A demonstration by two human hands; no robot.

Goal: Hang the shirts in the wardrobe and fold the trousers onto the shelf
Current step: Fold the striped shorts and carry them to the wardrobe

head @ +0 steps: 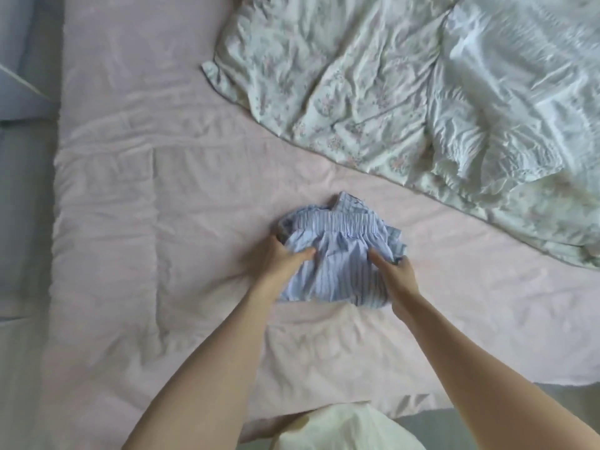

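On a pink bed sheet (136, 196), floral duvet (373, 92), both hands gripping striped trousers (337, 254)

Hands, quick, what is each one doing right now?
Left hand: grips the left side of the striped trousers.
Right hand: grips their right side.

I see 1 garment in front of me: the trousers (337, 254), pale blue with thin white stripes and a gathered elastic waistband (it runs across the top edge, on the side away from me). They lie bunched into a compact, rumpled bundle on the pink sheet, near the middle of the bed, with loose folds sticking out at the upper corners. The lower part is creased and doubled over; I cannot tell how the legs are arranged inside
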